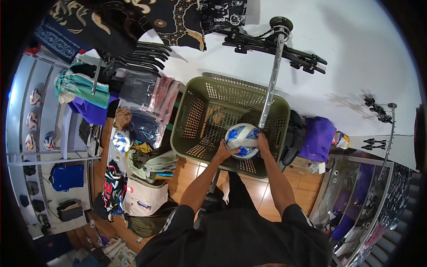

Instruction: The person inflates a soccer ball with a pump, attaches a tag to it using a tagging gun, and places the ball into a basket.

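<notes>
A white and blue ball (242, 140) is held between my two hands over the right part of a green perforated plastic basket (189, 133). My left hand (226, 150) presses on the ball's left side, and my right hand (263, 144) is against its right side. The part of the basket floor that shows holds nothing but a small brownish patch. Just above the ball ends a metal display arm (272, 80) fixed to the wall.
Packed clothes (138, 91) and folded garments (153, 164) are stacked left of the basket, with another white and blue ball (122, 140) among them. Black hangers (144, 58) hang above. Right of the basket are black items and a purple cloth (317, 138). Shelves with balls line the far left.
</notes>
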The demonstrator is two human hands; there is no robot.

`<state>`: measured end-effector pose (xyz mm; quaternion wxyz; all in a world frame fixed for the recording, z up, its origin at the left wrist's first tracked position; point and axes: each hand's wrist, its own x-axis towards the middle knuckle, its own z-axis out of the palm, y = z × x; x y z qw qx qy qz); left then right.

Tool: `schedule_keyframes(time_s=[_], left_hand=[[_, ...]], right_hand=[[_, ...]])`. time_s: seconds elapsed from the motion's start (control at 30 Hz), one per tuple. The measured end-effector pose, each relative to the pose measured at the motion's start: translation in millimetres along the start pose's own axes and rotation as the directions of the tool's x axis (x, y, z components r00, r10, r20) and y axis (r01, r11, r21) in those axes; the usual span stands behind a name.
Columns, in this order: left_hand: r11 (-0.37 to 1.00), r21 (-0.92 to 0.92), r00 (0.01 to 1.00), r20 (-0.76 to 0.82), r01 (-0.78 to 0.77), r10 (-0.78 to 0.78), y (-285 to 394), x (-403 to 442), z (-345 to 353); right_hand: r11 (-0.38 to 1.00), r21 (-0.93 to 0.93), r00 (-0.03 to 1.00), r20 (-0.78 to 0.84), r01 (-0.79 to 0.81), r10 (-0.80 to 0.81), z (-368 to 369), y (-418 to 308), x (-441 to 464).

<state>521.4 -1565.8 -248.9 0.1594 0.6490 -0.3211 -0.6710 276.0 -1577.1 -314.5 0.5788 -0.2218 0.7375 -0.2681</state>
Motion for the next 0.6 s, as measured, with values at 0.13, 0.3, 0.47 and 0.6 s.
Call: schedule_keyframes(time_s=[0.13,0.3,0.47,0.6], left_hand=[[0.996,0.000,0.995,0.047,0.093,-0.093,-29,34,17],[0.994,0.076,0.993,0.079,0.082,-0.088,-30,45,15],[0.999,-0.010,0.988,0.151,0.035,-0.033,-13,18,-7],[0.986,-0.094,0.958,0.240,-0.140,0.159,-6,-63,-55]], right_hand=[[0.999,-0.042,0.999,-0.044,-0.019,0.017,14,49,34],[1.000,0.025,0.993,-0.114,-0.018,0.021,7,19,1],[0.998,-0.062,0.968,-0.250,0.003,-0.018,12,4,-19],[0.985,-0.025,0.949,-0.266,0.172,-0.173,43,21,-42]])
